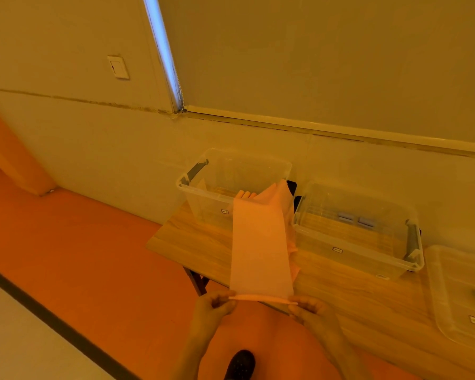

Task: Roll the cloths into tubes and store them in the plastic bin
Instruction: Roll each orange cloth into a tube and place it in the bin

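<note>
Starting the roll: left hand and right hand pinching pink cloth near edge, fingers curled; next needing even turns toward clear plastic bin.

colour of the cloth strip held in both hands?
Plain pale pink cloth strip, no pattern; the orange lighting tints it. Head view.

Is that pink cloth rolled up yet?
Barely: the pink cloth lies mostly spread flat; only its near edge is curled between both hands.
</note>
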